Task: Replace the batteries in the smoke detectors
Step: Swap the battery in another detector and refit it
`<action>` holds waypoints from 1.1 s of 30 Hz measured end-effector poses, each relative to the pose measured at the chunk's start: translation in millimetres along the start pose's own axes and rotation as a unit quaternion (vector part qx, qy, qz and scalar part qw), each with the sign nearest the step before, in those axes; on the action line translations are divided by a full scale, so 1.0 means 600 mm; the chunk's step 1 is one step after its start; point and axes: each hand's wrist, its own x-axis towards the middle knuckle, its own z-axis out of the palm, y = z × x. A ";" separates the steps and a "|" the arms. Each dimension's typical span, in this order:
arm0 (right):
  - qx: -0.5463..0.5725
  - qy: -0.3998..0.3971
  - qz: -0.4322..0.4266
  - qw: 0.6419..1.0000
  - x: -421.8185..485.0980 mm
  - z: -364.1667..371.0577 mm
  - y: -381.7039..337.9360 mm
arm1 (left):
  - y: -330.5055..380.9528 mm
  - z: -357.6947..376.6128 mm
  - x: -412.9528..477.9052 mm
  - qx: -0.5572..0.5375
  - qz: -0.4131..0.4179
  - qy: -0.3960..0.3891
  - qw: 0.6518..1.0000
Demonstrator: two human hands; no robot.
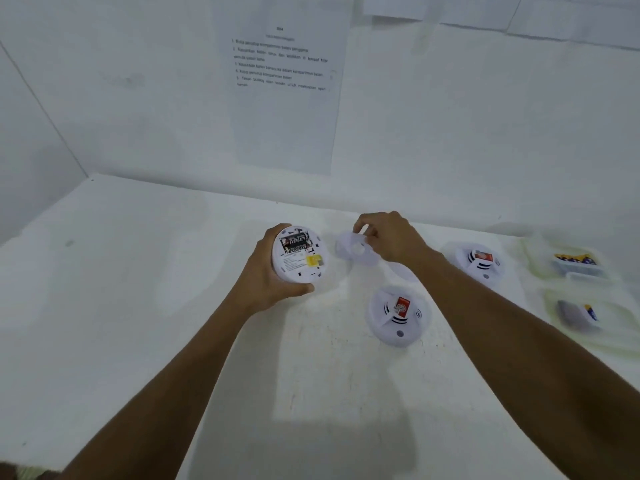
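My left hand (268,277) grips a white round smoke detector (300,254) and holds it above the table with its back turned up. A black Eveready battery (295,241) lies in its open compartment, with a yellow label below it. Just to the right, my right hand (389,237) pinches a round white back cover (353,247), which looks blurred. Two more white detectors lie face up on the table, one in the near middle (398,315) and one farther right (479,259), each with a red sticker.
Two clear plastic trays stand at the right edge, the far tray (575,263) with several batteries, the near tray (578,315) with a few dark ones. A printed instruction sheet (287,81) hangs on the white wall behind the white table (138,289).
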 end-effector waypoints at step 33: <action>0.121 0.283 0.093 0.947 -0.285 -0.142 0.132 | 0.236 0.394 0.051 0.084 0.119 -0.103 0.984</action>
